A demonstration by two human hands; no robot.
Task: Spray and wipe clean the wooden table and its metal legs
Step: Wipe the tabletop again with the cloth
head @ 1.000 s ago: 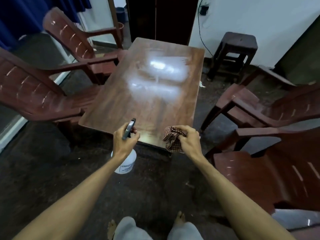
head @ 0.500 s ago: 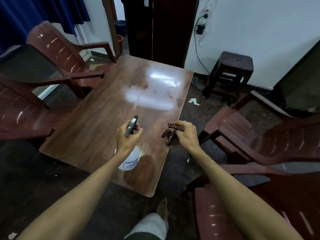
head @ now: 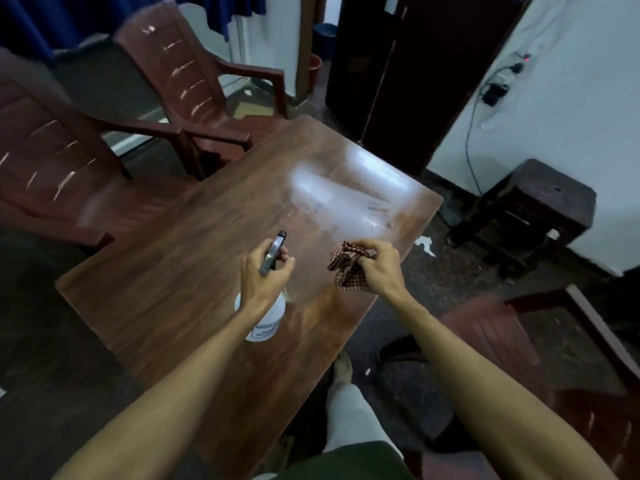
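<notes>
The brown wooden table (head: 166, 292) fills the middle of the head view, with a pale glare patch on its far half. My left hand (head: 265, 275) grips the neck and trigger of a white spray bottle (head: 264, 322), held above the table's near half with the dark nozzle pointing away from me. My right hand (head: 379, 268) holds a bunched red-and-white checked cloth (head: 344, 270) above the table's right side. The table's metal legs are hidden under the top.
Two maroon plastic chairs (head: 194, 81) stand along the table's left side, another chair (head: 519, 344) at my right. A dark stool (head: 540, 209) sits by the white wall at the far right. Dark cupboard doors (head: 408, 64) rise behind the table. My foot (head: 343, 368) rests beside the table's near corner.
I have stepped closer and to the table's right, so both hands now hang over the tabletop instead of in front of its near edge. Both grips are unchanged.
</notes>
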